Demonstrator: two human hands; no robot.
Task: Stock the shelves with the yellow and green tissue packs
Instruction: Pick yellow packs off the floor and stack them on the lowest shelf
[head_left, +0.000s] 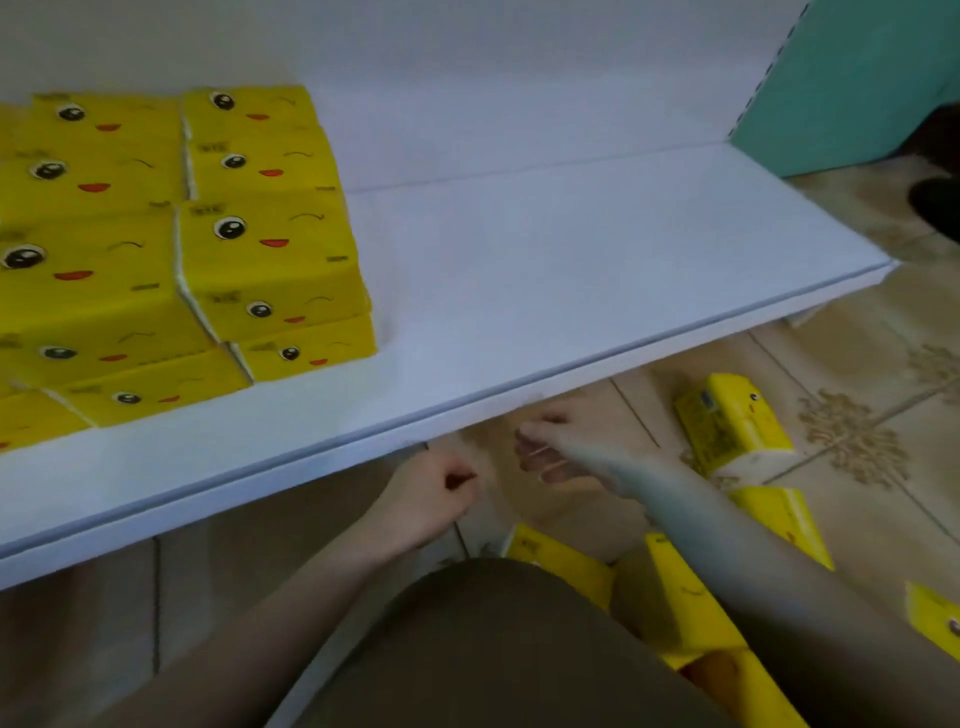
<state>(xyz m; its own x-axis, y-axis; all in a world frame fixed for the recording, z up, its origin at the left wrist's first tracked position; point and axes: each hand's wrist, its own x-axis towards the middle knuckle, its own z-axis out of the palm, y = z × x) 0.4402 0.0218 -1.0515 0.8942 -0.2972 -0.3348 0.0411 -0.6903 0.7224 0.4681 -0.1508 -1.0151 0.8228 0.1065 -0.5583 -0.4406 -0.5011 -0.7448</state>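
White shelf (571, 270) holds yellow packs (228, 244) over tiled floor (857, 364); left hand (426, 493) curled empty, right hand (561, 452) fingers (535, 453) relaxed.

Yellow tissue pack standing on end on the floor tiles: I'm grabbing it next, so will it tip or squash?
Likely tips easily: the yellow tissue pack stands on a narrow end, leaning. Probably soft and light: its wrap looks creased and white tissue shows at its lower end.
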